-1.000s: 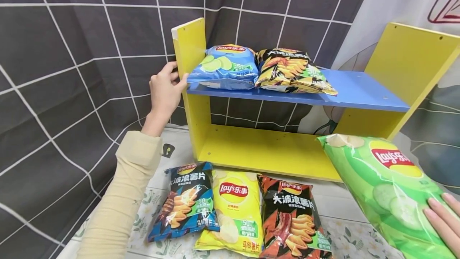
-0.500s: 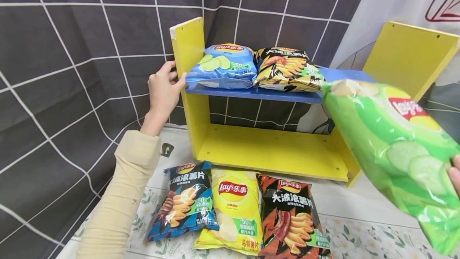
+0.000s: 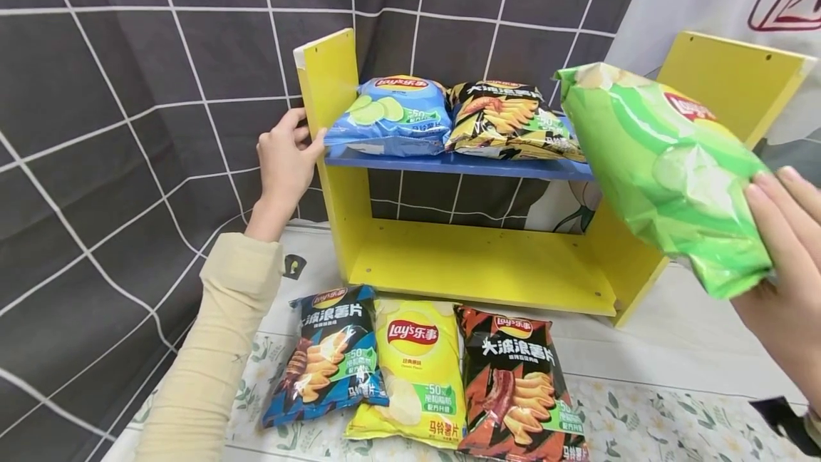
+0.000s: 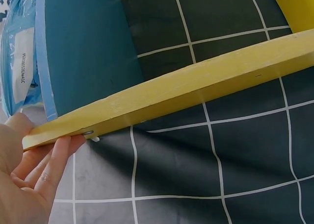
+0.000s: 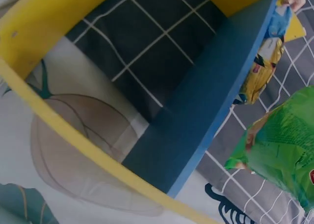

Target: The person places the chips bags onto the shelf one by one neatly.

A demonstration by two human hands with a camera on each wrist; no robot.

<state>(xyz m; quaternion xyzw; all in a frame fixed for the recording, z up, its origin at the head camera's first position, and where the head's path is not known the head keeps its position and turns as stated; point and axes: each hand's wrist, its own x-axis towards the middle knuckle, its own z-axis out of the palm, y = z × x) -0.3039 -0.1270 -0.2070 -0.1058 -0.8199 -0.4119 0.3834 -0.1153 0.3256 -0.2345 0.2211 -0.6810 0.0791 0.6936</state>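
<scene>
My left hand (image 3: 286, 155) grips the yellow left side panel (image 3: 328, 80) of a small shelf unit. In the left wrist view its thumb lies on one face and its fingers (image 4: 58, 158) on the other. At the right, my right hand (image 3: 785, 234) holds a green Lay's potato chip bag (image 3: 673, 170) by its lower right part, the thumb hidden. The tilted bag overlaps the right end of the blue upper shelf (image 3: 462, 165) in the head view. On that shelf sit a blue chip bag (image 3: 398, 116) and a black-and-gold chip bag (image 3: 509, 120), side by side.
Three chip bags lie in a row before the unit: dark blue (image 3: 330, 355), yellow (image 3: 417, 369) and red-black (image 3: 521, 383). The yellow lower shelf (image 3: 474, 259) and right side panel (image 3: 734, 84) frame the unit. A dark gridded curtain (image 3: 160, 63) hangs behind.
My right hand has lifted the green chip bag from low at the right to the upper shelf's height. My left hand keeps its grip on the side panel.
</scene>
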